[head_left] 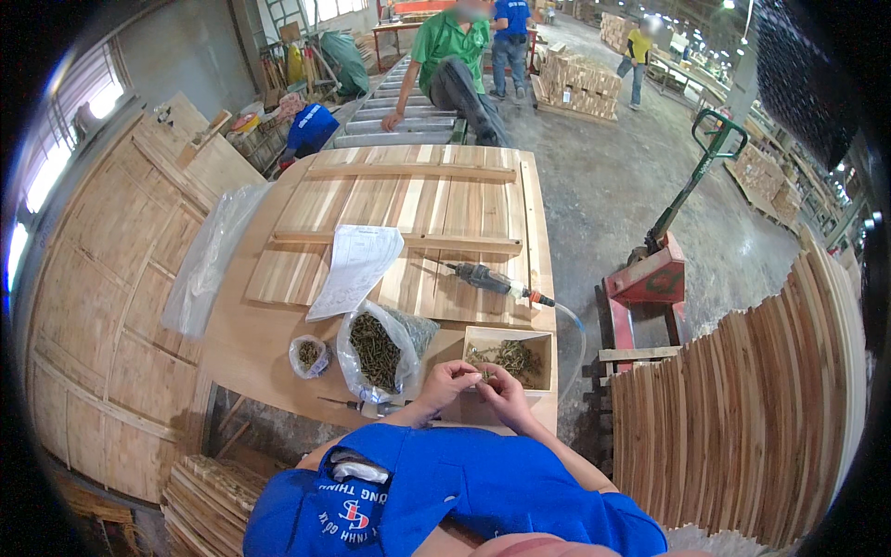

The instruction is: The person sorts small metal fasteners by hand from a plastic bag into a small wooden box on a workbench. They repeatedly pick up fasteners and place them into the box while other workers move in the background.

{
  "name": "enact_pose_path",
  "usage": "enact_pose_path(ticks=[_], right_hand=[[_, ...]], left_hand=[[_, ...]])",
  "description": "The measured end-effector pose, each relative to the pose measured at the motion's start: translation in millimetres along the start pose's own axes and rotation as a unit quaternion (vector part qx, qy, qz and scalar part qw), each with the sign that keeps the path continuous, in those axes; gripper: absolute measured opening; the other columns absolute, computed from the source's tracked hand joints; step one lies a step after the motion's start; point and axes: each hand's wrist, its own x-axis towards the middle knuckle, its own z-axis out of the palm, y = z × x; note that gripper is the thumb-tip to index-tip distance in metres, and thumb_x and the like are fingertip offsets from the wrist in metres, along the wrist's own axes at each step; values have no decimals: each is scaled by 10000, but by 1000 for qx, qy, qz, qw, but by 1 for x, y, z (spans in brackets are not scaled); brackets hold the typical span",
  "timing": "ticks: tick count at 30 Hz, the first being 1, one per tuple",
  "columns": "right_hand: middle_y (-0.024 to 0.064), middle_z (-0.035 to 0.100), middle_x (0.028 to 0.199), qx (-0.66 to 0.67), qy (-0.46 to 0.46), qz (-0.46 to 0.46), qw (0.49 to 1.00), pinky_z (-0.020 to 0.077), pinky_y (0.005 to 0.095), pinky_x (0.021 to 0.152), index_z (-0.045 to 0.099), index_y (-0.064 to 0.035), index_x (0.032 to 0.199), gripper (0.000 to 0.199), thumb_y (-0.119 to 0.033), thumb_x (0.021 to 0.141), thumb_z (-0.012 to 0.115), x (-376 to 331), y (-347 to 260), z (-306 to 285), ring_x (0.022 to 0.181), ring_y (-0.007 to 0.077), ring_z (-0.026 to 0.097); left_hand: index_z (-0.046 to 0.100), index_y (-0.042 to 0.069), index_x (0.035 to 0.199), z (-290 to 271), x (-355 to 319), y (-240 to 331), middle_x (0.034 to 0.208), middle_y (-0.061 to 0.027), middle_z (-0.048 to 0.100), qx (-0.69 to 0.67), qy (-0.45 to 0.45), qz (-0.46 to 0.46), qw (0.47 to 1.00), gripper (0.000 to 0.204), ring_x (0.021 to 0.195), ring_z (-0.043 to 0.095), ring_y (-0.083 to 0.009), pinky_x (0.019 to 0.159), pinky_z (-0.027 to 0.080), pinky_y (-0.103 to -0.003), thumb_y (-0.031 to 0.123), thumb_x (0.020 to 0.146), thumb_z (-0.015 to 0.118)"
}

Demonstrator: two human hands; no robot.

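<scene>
My left hand (449,384) and my right hand (504,388) meet at the near edge of a shallow wooden box (550,358). Fingertips and thumbs are pinched together around something too small to make out. Loose screws (516,358) lie heaped inside the box. To the left of my hands, a clear plastic bag (412,336) stands open, full of brass-coloured screws (372,353). Farther left is a small plastic-lined cup (308,356) with more screws. A screwdriver-like tool (357,405) lies at the table's near edge, partly hidden by my left forearm.
A slatted wooden panel (390,200) with crossbars covers the far table. On it lie a paper sheet (357,265) and an air screwdriver (484,278) with a hose. Stacked boards (733,418) and a red pallet jack (647,278) stand right. A person in green (450,56) sits on rollers beyond.
</scene>
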Motion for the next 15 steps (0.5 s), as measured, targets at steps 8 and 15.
enact_pose_path(ticks=[8, 15], right_hand=[[50, 534, 578, -247, 118, -190, 943, 406, 235, 464, 619, -50, 873, 142, -131, 766, 665, -1, -15, -4, 489, 93, 484], [100, 571, 634, -311, 99, -170, 930, 444, 299, 487, 590, -51, 812, 139, -158, 760, 659, 1, -16, -7, 521, 203, 560]], left_hand=[[645, 24, 812, 2, 3, -1, 764, 15, 613, 21, 1, 8, 1000, 98, 732, 537, -55, 679, 439, -219, 121, 809, 633], [638, 28, 777, 3, 3, 3, 725, 11, 606, 117, 30, 38, 992, 146, 702, 529, -56, 640, 432, -227, 171, 802, 641]])
